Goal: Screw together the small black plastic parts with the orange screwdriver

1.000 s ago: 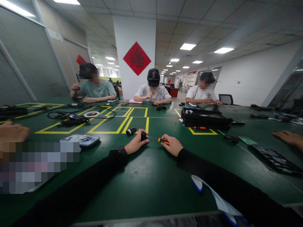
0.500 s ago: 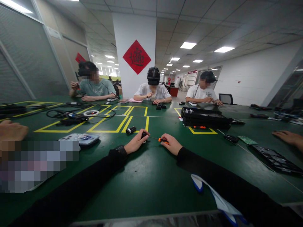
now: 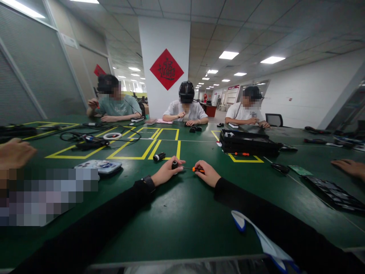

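Near the middle of the green table, my left hand (image 3: 165, 173) is closed around a small black cylindrical part (image 3: 175, 164). Its exact kind is partly hidden by the fingers. My right hand (image 3: 208, 174) grips a screwdriver (image 3: 197, 169) with an orange and black handle. The thin shaft points left, and its tip is at or close to the part in my left hand; contact cannot be made out. A similar black cylinder with a pale band (image 3: 159, 156) lies on the table just beyond my left hand.
Black trays (image 3: 248, 144) are stacked at the right, with another orange screwdriver (image 3: 242, 154) before them. Cables (image 3: 85, 137) and a white ring (image 3: 112, 136) lie left. A phone (image 3: 99, 167) is near my left forearm. Other people sit across, and another person's hands show at both sides.
Both hands stay nearly in place. The left fingers and the black part have turned slightly, and the screwdriver has stayed pointed at the part. The whole view has shifted a little.
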### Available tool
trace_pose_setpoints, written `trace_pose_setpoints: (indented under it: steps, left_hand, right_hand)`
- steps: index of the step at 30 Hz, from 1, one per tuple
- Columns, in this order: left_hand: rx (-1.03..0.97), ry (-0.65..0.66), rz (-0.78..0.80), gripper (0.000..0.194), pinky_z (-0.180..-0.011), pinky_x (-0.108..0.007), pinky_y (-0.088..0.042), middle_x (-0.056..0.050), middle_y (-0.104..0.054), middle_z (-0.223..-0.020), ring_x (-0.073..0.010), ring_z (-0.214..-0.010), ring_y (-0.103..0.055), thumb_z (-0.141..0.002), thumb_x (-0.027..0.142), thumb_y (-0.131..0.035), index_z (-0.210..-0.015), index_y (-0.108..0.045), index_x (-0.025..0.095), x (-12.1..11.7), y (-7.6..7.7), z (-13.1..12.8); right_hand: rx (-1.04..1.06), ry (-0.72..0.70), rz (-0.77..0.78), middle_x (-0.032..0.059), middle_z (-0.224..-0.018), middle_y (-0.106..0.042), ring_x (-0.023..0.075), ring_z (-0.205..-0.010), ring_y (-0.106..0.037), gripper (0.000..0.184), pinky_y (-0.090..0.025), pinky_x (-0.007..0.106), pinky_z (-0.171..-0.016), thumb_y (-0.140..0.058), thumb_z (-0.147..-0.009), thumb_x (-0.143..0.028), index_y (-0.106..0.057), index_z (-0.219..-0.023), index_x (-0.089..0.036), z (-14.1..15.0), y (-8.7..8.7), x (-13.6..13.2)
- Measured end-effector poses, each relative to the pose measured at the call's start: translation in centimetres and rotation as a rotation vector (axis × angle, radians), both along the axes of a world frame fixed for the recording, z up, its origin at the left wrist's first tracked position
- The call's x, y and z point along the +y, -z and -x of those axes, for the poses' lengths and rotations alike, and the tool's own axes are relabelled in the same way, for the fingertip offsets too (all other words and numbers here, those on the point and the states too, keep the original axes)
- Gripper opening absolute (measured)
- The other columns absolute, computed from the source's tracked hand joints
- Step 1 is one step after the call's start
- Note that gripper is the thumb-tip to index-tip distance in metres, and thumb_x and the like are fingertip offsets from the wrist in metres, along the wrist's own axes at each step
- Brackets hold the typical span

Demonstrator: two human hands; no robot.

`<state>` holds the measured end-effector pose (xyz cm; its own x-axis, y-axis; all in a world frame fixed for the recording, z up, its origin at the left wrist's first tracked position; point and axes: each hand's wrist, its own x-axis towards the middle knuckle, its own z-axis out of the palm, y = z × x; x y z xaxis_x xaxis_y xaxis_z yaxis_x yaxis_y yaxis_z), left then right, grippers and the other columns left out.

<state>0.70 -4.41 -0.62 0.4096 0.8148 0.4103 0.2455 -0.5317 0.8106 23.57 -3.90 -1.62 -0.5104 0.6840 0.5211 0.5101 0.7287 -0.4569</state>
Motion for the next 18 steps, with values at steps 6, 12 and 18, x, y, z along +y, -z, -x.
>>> trace_pose_setpoints:
  steps: [6,12,18]
  left_hand:
    - [0.031,-0.071,0.018,0.026,-0.068,-0.028,-0.044,-0.003,-0.056,-0.086,-0.0124,-0.074,-0.053,-0.072,0.038,-0.053,-0.086,-0.048,0.017,0.26,0.05,-0.12]
    - [0.043,-0.105,0.062,0.027,-0.065,-0.026,-0.044,0.0,-0.055,-0.074,-0.0119,-0.068,-0.053,-0.073,0.041,-0.051,-0.084,-0.048,0.016,0.48,0.17,0.06]
    - [0.063,-0.111,0.031,0.028,-0.066,-0.027,-0.043,-0.001,-0.058,-0.076,-0.0125,-0.07,-0.054,-0.072,0.042,-0.052,-0.084,-0.049,0.017,0.46,0.25,0.16]
  right_hand:
    - [-0.017,0.01,0.029,0.0048,-0.089,-0.053,0.0138,-0.084,-0.048,0.016,-0.039,0.029,-0.079,-0.044,-0.081,-0.02,-0.054,-0.093,-0.016,0.03,-0.28,-0.03]
    - [-0.059,-0.023,-0.047,0.0061,-0.089,-0.053,0.0148,-0.086,-0.048,0.015,-0.038,0.031,-0.082,-0.044,-0.081,-0.017,-0.057,-0.088,-0.015,-0.15,-0.52,-0.09]
    - [-0.014,-0.013,-0.011,0.0037,-0.087,-0.052,0.0131,-0.079,-0.048,0.016,-0.04,0.027,-0.073,-0.054,-0.073,-0.018,-0.052,-0.089,-0.015,-0.1,-0.33,-0.25]
